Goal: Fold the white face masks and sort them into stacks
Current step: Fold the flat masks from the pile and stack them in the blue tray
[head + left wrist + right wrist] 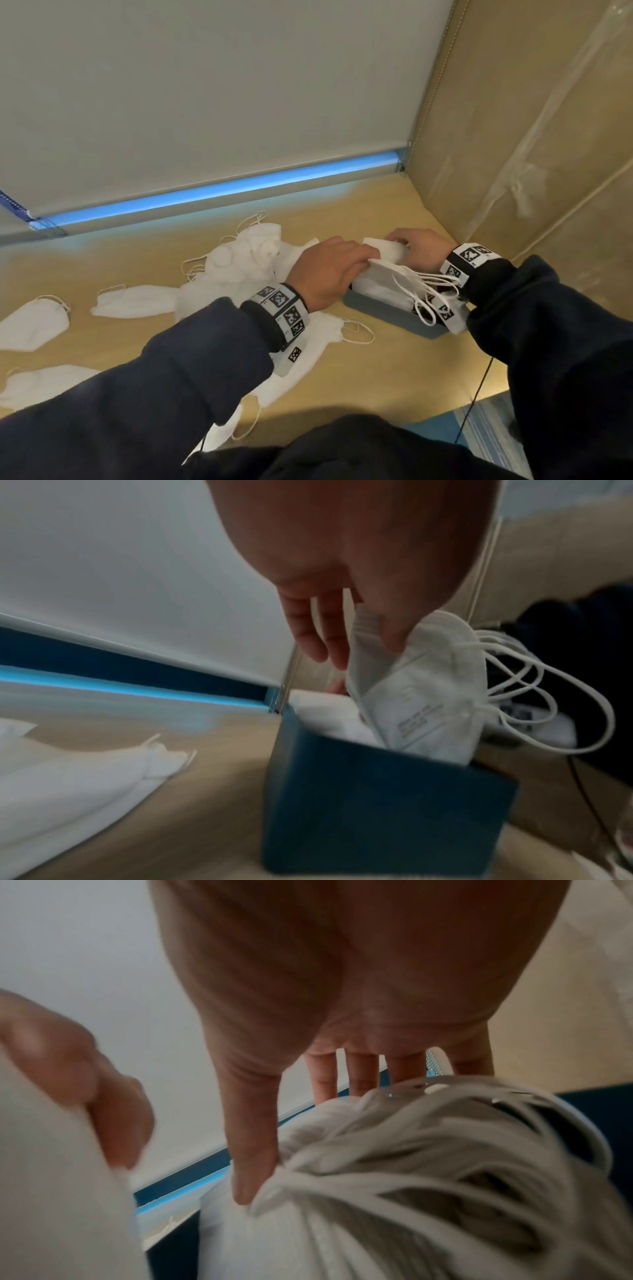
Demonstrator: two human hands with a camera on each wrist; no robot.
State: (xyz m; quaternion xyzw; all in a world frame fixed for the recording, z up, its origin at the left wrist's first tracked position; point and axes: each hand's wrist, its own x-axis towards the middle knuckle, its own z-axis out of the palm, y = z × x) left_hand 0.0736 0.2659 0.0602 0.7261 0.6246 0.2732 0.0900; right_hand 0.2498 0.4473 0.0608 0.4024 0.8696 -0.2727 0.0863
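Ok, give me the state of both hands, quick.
Left hand: holding the stack of folded masks at the blue box.
Right hand: holding the same stack from the far side.

Grey roller blind (205, 85) behind tan tabletop (394, 370); blue glow (219, 192) beneath; plastic-covered panel (531, 120) right.

Hidden and blurred parts around the blue box

The left hand (329, 270) covers the near end of the folded masks (383, 270) in the blue box (394, 313); the head view hides its fingertips. Small print on the mask (421, 718) is too blurred to read. The left sleeve (154, 377) hides part of the loose masks (239, 263) on the worktop (394, 370).
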